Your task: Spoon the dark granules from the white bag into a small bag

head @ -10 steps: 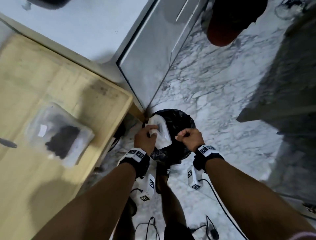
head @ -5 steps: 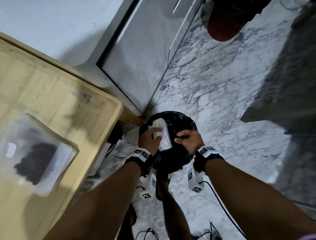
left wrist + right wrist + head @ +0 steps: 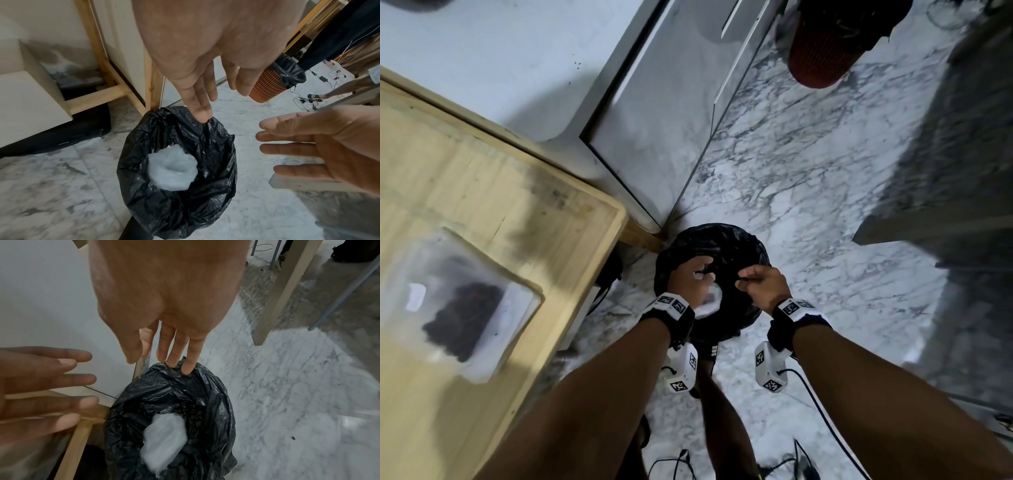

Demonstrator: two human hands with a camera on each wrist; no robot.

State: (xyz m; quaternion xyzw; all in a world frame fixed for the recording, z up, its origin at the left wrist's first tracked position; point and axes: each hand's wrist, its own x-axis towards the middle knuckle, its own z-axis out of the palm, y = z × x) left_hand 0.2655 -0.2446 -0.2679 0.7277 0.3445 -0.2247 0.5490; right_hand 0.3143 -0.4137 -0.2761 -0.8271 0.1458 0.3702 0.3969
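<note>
The crumpled white bag lies loose inside the black-lined bin on the floor, touched by neither hand. It also shows as a blurred white bag and, below my left palm, as the white bag. My left hand hovers over the bin with straight fingers, empty. My right hand is spread beside it, fingertips near the liner's rim. A small clear bag holding dark granules lies on the wooden table at the left. No spoon is in view.
An orange mesh bin with a black liner stands further back on the marble floor. Cables trail by my feet. A black case sits under the table, whose wooden leg stands beside the bin. Another person's leg is at far right.
My left hand has let go of the white bag, which has dropped into the black-lined bin. Both hands, curled before, have opened over the bin.
</note>
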